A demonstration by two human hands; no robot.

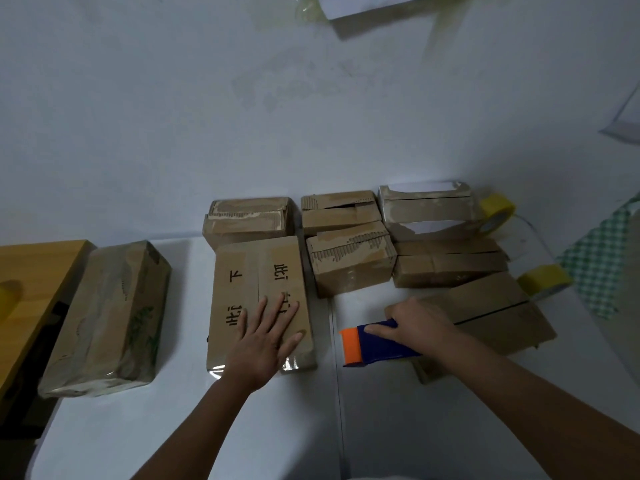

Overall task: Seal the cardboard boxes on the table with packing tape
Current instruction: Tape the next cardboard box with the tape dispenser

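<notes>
Two hands are at work: the left hand (pixel 266 341) lies flat, fingers spread, on the printed box (pixel 259 299), and the right hand (pixel 420 325) grips the tape dispenser (pixel 377 344) just beside that box. If the flat palm slackens, the box could slide and the tape run crooked. Hidden under the right hand are the roll and cutter; more boxes (pixel 349 268) sit beyond the fingertips.

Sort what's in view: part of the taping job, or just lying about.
Job: printed box under left hand; tape dispenser in right hand; unsealed boxes; spare tape rolls.
Lying about: checked cloth; wooden board.
</notes>
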